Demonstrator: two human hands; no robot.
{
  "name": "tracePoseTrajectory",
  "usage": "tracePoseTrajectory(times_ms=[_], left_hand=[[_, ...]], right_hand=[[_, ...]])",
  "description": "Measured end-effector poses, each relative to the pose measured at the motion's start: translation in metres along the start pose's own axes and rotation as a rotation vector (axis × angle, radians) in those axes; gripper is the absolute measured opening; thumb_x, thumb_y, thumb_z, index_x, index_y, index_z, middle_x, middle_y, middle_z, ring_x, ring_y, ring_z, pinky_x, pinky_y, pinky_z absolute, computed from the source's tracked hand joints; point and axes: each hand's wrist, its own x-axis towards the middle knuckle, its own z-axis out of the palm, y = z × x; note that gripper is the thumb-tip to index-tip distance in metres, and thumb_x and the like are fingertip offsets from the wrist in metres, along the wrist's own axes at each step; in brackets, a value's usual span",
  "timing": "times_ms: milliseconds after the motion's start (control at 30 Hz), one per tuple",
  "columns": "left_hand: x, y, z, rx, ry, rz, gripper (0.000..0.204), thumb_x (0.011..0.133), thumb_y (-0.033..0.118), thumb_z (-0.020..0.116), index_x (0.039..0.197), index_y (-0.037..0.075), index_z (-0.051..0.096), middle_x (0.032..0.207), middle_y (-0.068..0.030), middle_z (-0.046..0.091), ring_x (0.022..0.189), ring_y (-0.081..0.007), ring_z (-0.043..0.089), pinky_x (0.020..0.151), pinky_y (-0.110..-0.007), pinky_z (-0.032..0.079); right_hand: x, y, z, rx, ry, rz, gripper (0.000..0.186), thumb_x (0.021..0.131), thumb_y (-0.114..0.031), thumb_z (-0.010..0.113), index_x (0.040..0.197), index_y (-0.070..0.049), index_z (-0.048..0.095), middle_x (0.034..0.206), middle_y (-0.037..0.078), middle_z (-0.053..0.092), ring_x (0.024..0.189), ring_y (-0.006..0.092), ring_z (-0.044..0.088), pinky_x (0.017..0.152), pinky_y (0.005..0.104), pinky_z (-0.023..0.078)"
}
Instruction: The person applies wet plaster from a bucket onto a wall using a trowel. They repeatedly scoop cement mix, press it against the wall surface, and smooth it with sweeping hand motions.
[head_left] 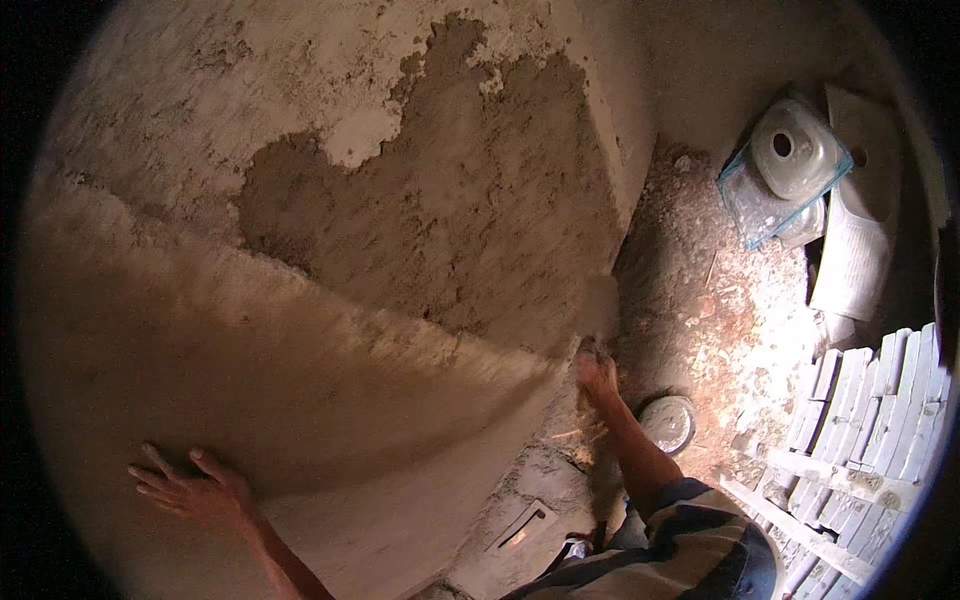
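Note:
My left hand (195, 490) rests with spread fingers on a smooth, pale plastered surface (300, 430) at the lower left. At the right edge of the plasterwork, my right hand (597, 370) is closed round the handle of a trowel (600, 305). Its flat greyish blade points away from me and is dim in the shadow. Beyond the curved edge of the smooth surface spreads a dark, damp-looking patch of rough mortar (450, 200). Paler, coarse plaster (230, 80) borders that patch at the top left.
A round, mortar-smeared container (668, 423) stands on the debris-strewn floor (720, 330) beside my right forearm. Stacked pale slabs (870, 410) with wooden battens lie at the lower right. Wash basins (795, 150) and a long pale curved panel (860, 230) sit at the upper right.

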Motion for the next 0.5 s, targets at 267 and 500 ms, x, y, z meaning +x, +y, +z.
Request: tracePoseTrajectory(times_ms=[267, 500], left_hand=[[-0.001, -0.007, 0.000, -0.025, 0.005, -0.012, 0.062, 0.091, 0.056, 0.027, 0.136, 0.015, 0.036, 0.147, -0.0131, 0.019, 0.134, -0.0369, 0.017, 0.105, -0.057, 0.017], [-0.041, 0.019, 0.026, -0.053, 0.080, 0.102, 0.055, 0.094, 0.046, 0.031, 0.136, 0.011, 0.037, 0.144, -0.0140, 0.027, 0.131, -0.0385, 0.025, 0.104, -0.055, 0.023]], right_hand=[[-0.124, 0.109, -0.267, -1.191, 0.250, -0.183, 0.036, 0.083, -0.026, 0.054, 0.112, -0.004, 0.055, 0.078, 0.015, 0.061, 0.068, 0.0265, 0.059, 0.058, 0.0370, 0.046], [-0.188, 0.141, -0.406, -1.653, 0.393, 0.202, 0.028, 0.084, -0.029, 0.048, 0.090, -0.003, 0.057, 0.075, 0.020, 0.059, 0.070, 0.0361, 0.060, 0.062, 0.0466, 0.049]])
